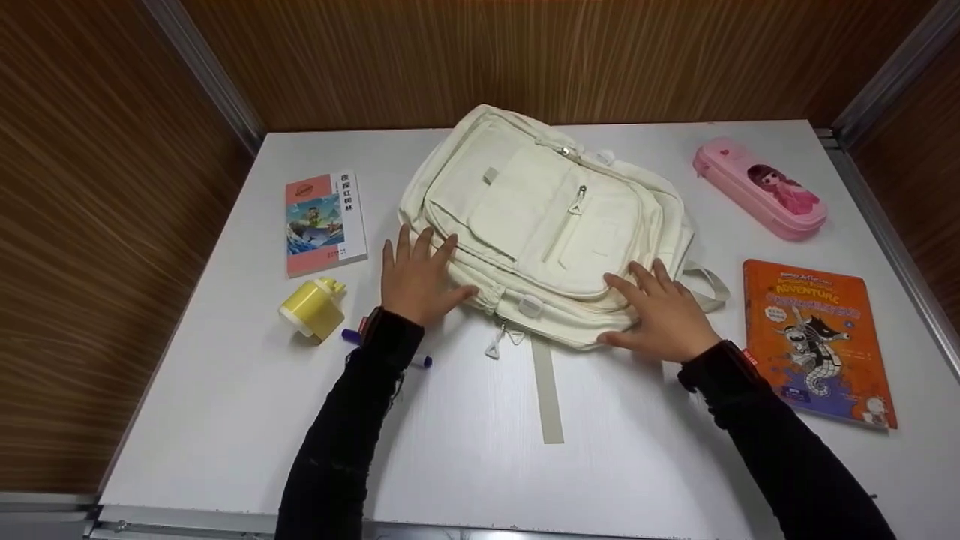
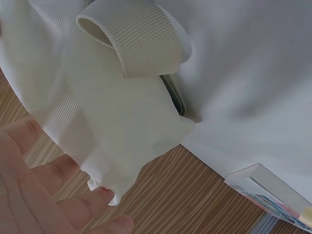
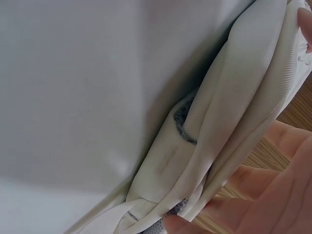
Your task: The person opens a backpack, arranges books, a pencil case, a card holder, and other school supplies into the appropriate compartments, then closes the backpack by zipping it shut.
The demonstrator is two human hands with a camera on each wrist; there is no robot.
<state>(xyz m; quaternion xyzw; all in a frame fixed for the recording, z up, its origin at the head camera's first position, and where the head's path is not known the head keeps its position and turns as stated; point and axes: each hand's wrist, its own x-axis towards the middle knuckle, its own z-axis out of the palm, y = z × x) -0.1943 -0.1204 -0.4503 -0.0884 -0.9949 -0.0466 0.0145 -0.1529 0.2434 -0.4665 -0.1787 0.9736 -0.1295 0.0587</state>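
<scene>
A cream backpack (image 1: 517,217) lies flat on the white table, tilted, with its zipped front pocket facing up. My left hand (image 1: 420,281) rests on the backpack's lower left edge, fingers spread and fairly straight. On the lower right edge is my right hand (image 1: 664,315), its fingers spread too. In the left wrist view, the left hand's fingers (image 2: 83,207) touch the cream fabric (image 2: 112,117). The right wrist view has the right hand (image 3: 273,190) against the bag's folded side (image 3: 229,117).
Left of the backpack are a pink-and-blue book (image 1: 322,225), a yellow-and-white object (image 1: 313,309) and a blue pen (image 1: 422,361), partly under the left wrist. A pink pencil case (image 1: 761,187) and an orange book (image 1: 817,341) lie at right. Wood-grain panels (image 1: 420,60) surround the white table (image 1: 225,442).
</scene>
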